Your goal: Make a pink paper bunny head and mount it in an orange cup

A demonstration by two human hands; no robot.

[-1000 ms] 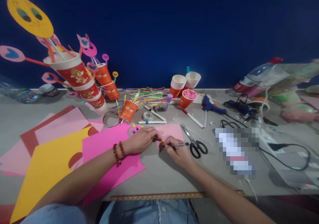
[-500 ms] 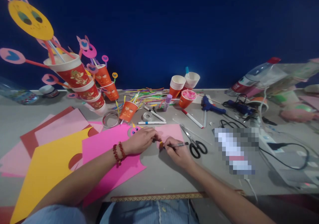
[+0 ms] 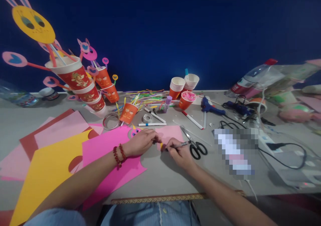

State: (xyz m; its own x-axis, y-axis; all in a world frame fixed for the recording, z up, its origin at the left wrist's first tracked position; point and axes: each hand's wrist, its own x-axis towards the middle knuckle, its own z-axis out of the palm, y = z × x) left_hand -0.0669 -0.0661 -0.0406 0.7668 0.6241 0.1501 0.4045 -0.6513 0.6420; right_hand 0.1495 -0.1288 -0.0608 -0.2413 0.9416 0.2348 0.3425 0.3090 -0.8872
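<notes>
So the right hand (image 3: 179,154) has its grip closed round a grey pen (image 3: 182,144), tip down by a tiny yellow piece (image 3: 162,146) at the near edge of the light pink sheet (image 3: 171,132) on the desk (image 3: 165,182). The left hand (image 3: 142,142) has its fingertips down on the other side of that piece, but honestly can't tell if its grip is pinching anything. Black-handled scissors (image 3: 198,150) lie just right of the pen, and the left forearm crosses a hot pink sheet (image 3: 107,149).

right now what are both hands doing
Left hand: fingers bent down at the pink paper, grip unclear.
Right hand: closed on a marker.
</notes>
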